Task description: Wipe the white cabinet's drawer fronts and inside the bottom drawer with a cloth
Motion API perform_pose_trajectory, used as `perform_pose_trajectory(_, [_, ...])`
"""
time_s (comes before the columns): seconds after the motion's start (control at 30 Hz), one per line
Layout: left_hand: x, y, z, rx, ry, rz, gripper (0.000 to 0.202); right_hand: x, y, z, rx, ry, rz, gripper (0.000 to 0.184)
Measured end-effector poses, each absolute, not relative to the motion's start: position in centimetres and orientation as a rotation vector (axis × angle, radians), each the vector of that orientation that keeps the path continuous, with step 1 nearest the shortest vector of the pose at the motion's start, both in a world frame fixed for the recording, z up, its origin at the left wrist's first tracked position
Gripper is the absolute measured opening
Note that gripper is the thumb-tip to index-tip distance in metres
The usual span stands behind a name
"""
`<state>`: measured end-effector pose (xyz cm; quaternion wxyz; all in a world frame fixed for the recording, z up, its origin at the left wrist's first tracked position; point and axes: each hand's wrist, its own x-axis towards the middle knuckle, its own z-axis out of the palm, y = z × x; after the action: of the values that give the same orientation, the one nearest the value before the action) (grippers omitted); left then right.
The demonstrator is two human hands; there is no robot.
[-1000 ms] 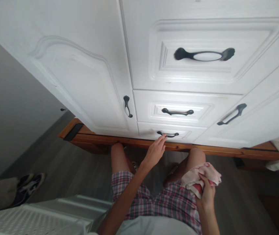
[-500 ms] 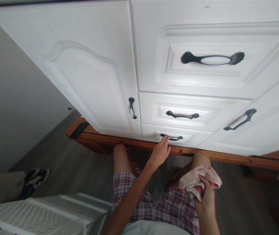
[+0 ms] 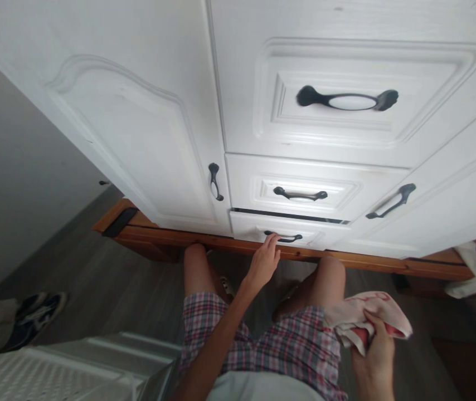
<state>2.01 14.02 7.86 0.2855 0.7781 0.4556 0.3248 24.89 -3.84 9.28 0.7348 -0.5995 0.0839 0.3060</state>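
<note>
My left hand [image 3: 265, 260] is closed on the black handle [image 3: 290, 238] of the bottom drawer [image 3: 244, 225], its fingertips hooked over the handle's left part. That drawer stands slightly out, with a dark gap along its top edge. In my right hand [image 3: 375, 345] is a crumpled pink and white cloth [image 3: 374, 306] with red patches, held out beside my right knee. Above the bottom drawer sit a middle drawer [image 3: 242, 184] and a larger top drawer [image 3: 238, 111], both closed.
White cabinet doors [image 3: 125, 139] flank the drawers, over a brown wooden base [image 3: 158, 234]. A white cloth [image 3: 472, 273] hangs over the base at right. At lower left are a white perforated basket [image 3: 66, 373] and another person's dark shoe [image 3: 37, 317].
The bottom drawer has come out a little, opening a dark gap above it, with my left hand on its handle. My right hand has moved right with the cloth. The view has shifted slightly.
</note>
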Motion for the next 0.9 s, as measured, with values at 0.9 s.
perform_pose_trajectory(0.9, [-0.3,1.7,9.4,2.110,1.315,0.468,0.061,24.4,3.8,25.9,-1.501,-1.371,0.374,0.042])
